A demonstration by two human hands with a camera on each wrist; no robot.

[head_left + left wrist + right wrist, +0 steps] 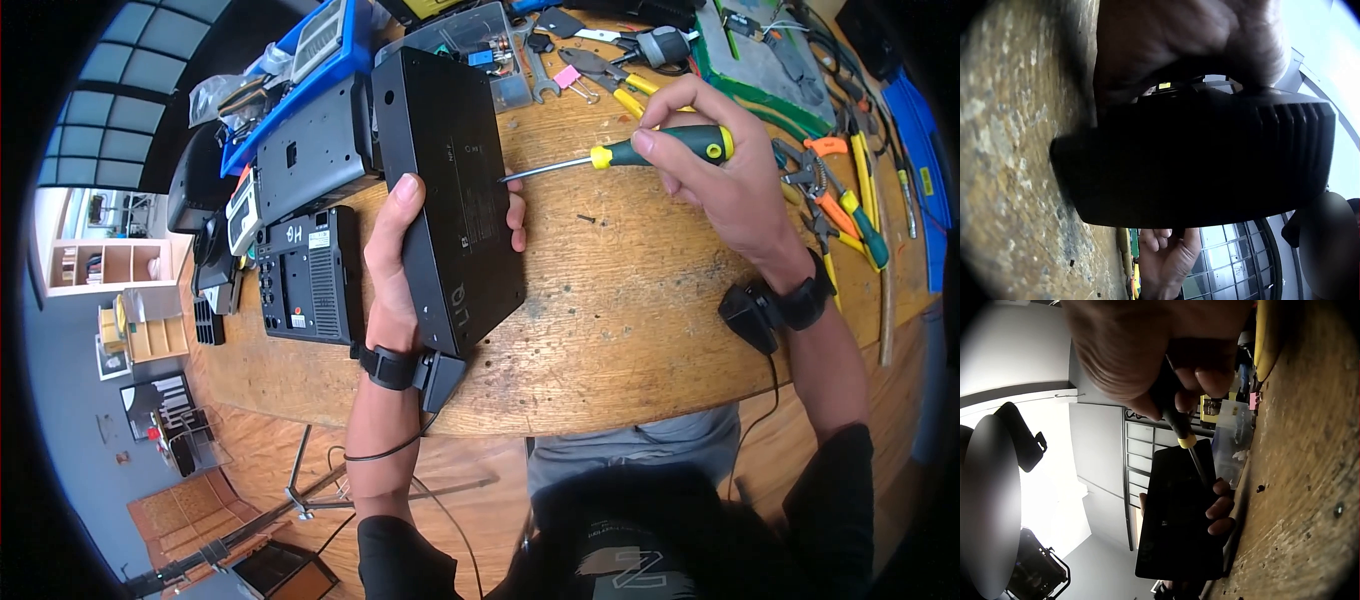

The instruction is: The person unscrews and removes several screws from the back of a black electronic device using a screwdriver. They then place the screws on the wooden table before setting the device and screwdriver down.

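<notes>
My left hand [392, 250] grips a flat black electronics box [465, 225], tilted up on its edge over the wooden table, thumb on one side and fingertips round the other. White printing and small holes mark its faces. In the left wrist view the box [1197, 175] fills the middle as a dark shape. My right hand [735, 195] holds a screwdriver [625, 153] by its green and yellow handle. The metal shaft points left, its tip right at the box's edge near the left fingertips. A small dark screw [586, 218] lies on the table below the shaft.
Left of the box lie a second black device [315, 280] and a black metal cover [312, 150]. Behind stand a blue bin [290, 85] and a clear plastic box [512, 90]. A wrench [541, 70], a pink binder clip [567, 77] and several pliers [860, 190] lie at the back and right.
</notes>
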